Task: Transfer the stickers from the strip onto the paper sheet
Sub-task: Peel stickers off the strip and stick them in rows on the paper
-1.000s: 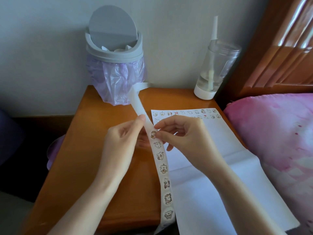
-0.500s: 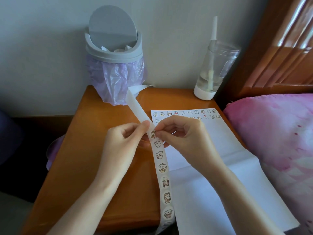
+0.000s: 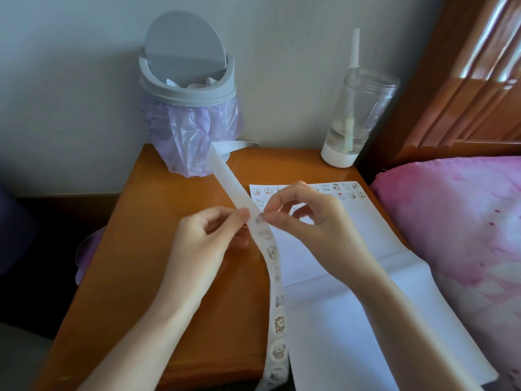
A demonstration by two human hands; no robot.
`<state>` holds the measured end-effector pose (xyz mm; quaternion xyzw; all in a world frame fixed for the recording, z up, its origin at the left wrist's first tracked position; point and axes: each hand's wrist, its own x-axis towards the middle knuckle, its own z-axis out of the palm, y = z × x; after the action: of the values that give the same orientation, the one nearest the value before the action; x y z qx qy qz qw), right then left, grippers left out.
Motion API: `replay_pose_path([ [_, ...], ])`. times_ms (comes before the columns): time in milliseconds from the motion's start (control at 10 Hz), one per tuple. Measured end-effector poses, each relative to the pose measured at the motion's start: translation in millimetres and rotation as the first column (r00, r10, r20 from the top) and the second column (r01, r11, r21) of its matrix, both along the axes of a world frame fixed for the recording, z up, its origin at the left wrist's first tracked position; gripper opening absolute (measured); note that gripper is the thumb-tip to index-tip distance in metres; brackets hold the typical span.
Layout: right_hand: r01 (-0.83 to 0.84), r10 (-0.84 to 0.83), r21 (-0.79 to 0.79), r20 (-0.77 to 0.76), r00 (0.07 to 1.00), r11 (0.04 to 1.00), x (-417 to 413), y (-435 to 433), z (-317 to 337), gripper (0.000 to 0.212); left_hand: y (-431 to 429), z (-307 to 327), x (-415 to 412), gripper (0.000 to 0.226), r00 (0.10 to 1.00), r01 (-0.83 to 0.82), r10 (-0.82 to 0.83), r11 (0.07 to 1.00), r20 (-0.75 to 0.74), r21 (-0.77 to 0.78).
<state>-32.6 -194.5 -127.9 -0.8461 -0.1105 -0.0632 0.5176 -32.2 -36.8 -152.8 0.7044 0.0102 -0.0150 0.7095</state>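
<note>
Roughly two rows of stickers (image 3: 335,188) line the far edge of the sheet (image 3: 352,249); many remain on the strip (image 3: 277,280). The left hand (image 3: 203,244) pinches the strip; the right hand (image 3: 307,221) pinches its top sticker (image 3: 258,219).

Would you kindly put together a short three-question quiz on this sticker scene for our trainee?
1. True or false: the white paper sheet already carries stickers along its far edge.
2. While the left hand holds the long white sticker strip, the right hand pinches: A) the strip's topmost sticker; B) its lowest sticker; C) the sheet's near edge.
3. Fill in: the grey swing-lid bin with purple liner stands on the far ___ corner of the orange-brown wooden table.
Key: 1 true; 2 A; 3 left.
</note>
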Motion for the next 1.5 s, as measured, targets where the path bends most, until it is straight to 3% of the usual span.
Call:
replay_pose_path([
  [100, 0.015, -0.011, 0.180, -0.022, 1.000, 0.984, 2.9, -11.9, 7.7, 0.006, 0.3, -0.8, 0.6, 0.016, 1.000, 0.001, -0.001, 1.000, -0.021, 0.006],
  [200, 0.134, -0.125, 0.204, -0.053, 0.991, 0.970, 12.9, -37.8, 12.4, 0.006, 0.3, -3.0, -0.1, 0.016, 1.000, 0.028, -0.028, 0.997, -0.003, 0.068],
  [500, 0.385, -0.386, -0.046, -0.207, 0.899, 0.922, 38.6, -86.4, -14.9, 0.007, -1.8, -7.1, 0.5, 0.014, 0.995, 0.091, -0.096, 0.979, 0.018, 0.184],
  [1500, 0.371, -0.386, -0.156, -0.081, 0.919, 0.916, 52.7, -88.9, -35.7, 0.010, -5.4, -1.4, -3.8, 0.015, 0.993, 0.097, -0.115, 0.944, 0.038, 0.316],
])
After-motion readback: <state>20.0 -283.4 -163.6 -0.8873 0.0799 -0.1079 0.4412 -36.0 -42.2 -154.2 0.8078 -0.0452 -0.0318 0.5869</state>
